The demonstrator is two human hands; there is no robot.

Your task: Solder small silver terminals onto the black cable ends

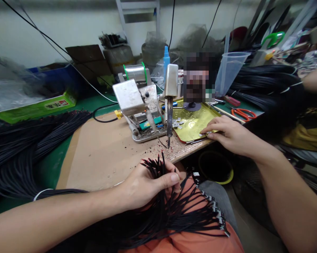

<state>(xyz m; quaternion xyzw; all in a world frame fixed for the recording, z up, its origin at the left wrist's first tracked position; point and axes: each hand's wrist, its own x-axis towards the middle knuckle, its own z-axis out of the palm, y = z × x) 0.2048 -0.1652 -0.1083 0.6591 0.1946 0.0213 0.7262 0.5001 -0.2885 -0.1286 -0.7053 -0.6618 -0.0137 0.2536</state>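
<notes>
Cables (154,168), thin and black, stand gathered in the left hand (145,186), above the person's lap and just short of the near edge of the counter (88,151). That hand is curled round the bundle, its thumb laid across toward the forefinger; one cable tip shows just beside the thumb, though whether it is pinched cannot be told.

The right hand (230,133) reaches to the near right corner of the yellow tray (194,131), thumb and fingers close together at a small metal piece (202,134); whether they grip it is unclear.

Work looks partway along. Many cable ends fanned over the orange cloth (205,242) carry silvery connectors (219,215) and seem done, while the red-tipped ends in the left hand bear none and seem left to do. More loose metal pieces (178,123) lie on the tray, beside the upright soldering iron (169,119).

The held bundle's long axis runs roughly upright through the fist, red tips pointing up and away toward the iron. Below, the cables on the lap spread rightward, connector ends pointing right and slightly down across the view.
</notes>
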